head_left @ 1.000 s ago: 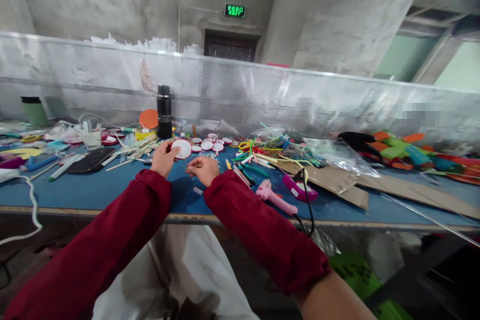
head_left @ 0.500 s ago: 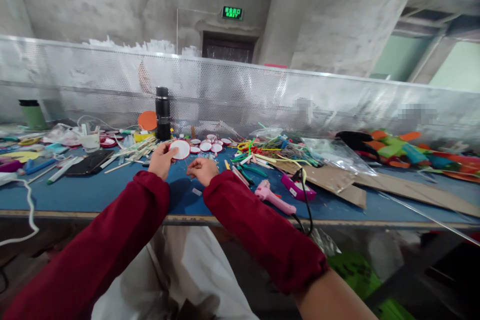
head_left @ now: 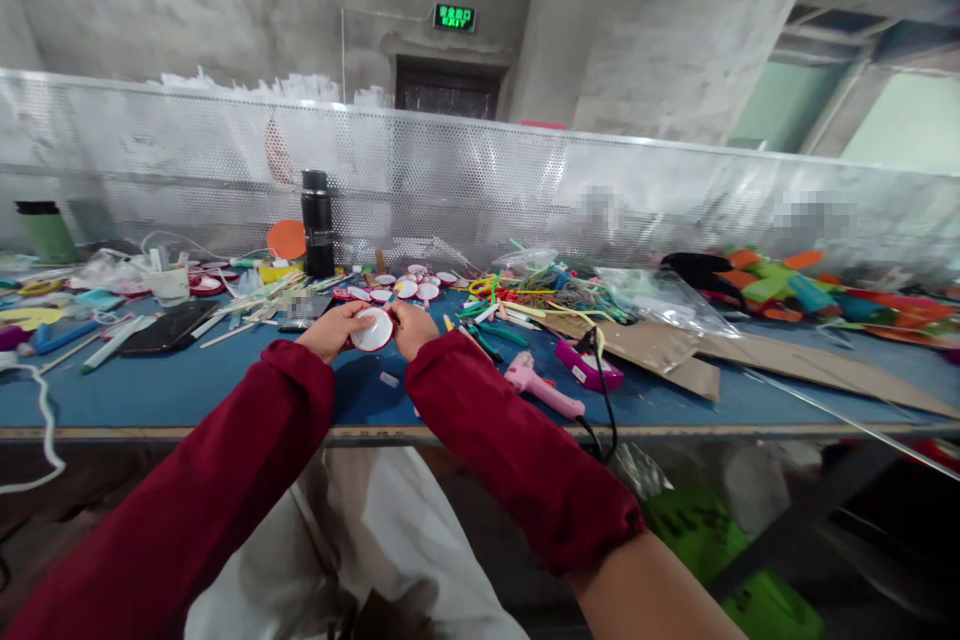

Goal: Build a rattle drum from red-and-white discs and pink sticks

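Clearly, left hand [head_left: 332, 331] grips white disc [head_left: 373, 331]; right hand [head_left: 414, 329], grip unclear, meets its edge.

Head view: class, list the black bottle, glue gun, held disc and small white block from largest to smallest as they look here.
1. Black bottle and glue gun: too close to rank, and the gun lies nearer the camera.
2. Held disc.
3. White block.

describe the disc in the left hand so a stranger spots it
On the blue table, find the black bottle. Nearer the viewer, the left hand holds a white, red-rimmed disc. Similar discs lie on the table beyond; this one alone is held.
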`<state>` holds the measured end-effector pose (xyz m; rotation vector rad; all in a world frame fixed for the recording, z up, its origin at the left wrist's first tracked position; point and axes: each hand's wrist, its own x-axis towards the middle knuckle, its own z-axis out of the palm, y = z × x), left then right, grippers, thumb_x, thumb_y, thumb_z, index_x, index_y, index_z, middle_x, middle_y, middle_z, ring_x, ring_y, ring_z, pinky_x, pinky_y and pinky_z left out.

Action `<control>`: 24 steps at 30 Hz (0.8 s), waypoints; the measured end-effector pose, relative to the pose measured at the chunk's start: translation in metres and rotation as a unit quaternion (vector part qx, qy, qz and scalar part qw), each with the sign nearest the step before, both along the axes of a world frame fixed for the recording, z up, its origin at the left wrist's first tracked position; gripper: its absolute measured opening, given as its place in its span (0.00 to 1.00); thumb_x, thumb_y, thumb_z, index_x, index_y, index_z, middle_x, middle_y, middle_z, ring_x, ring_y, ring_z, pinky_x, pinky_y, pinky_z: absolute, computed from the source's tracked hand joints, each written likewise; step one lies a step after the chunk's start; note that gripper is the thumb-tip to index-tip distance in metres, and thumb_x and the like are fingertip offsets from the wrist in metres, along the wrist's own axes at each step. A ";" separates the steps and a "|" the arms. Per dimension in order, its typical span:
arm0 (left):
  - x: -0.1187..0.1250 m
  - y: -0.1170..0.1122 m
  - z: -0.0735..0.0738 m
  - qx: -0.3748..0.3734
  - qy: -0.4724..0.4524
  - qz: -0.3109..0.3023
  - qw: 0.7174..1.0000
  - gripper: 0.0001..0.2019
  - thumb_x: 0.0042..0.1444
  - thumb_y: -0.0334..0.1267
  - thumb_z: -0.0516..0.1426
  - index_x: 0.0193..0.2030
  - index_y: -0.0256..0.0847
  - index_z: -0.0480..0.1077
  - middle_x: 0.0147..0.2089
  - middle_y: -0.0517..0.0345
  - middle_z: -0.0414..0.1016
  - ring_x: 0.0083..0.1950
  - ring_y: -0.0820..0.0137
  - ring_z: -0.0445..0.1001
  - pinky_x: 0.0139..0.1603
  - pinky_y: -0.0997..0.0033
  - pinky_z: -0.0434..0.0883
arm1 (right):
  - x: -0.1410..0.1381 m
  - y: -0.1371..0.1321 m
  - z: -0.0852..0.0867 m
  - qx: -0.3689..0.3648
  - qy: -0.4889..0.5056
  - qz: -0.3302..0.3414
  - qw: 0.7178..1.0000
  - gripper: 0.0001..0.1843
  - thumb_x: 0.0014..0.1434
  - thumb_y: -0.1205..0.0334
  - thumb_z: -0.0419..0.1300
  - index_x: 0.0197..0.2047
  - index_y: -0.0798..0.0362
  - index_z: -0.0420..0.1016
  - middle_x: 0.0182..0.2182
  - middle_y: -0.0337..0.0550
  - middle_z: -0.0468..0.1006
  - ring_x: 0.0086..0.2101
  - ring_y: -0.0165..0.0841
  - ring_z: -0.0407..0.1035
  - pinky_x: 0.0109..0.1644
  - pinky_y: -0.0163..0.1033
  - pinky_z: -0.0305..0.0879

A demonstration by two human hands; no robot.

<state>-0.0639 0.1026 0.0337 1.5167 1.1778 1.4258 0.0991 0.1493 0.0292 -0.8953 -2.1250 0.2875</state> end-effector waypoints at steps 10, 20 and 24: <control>-0.006 0.004 -0.001 -0.027 -0.014 -0.013 0.999 0.20 0.36 0.46 0.70 0.34 0.38 0.75 0.26 0.59 0.74 0.26 0.69 0.71 0.25 0.71 0.66 | 0.003 0.003 0.005 -0.005 0.004 0.038 0.999 0.07 0.58 0.69 0.55 0.35 0.50 0.73 0.33 0.37 0.80 0.36 0.32 0.72 0.42 0.34 0.66; -0.003 -0.001 0.002 -0.058 -0.090 -0.048 0.993 0.20 0.33 0.43 0.72 0.32 0.37 0.73 0.25 0.59 0.74 0.25 0.73 0.69 0.25 0.73 0.66 | -0.001 0.014 0.002 -0.126 0.164 0.158 0.965 0.08 0.51 0.72 0.60 0.35 0.52 0.69 0.24 0.31 0.77 0.27 0.28 0.73 0.36 0.32 0.69; -0.002 -0.007 0.008 -0.077 -0.163 -0.081 0.980 0.17 0.39 0.37 0.69 0.37 0.39 0.72 0.28 0.60 0.73 0.25 0.75 0.68 0.26 0.74 0.67 | 0.000 0.008 0.007 -0.161 0.211 0.189 0.945 0.08 0.52 0.66 0.64 0.37 0.52 0.74 0.28 0.36 0.81 0.32 0.31 0.77 0.41 0.36 0.73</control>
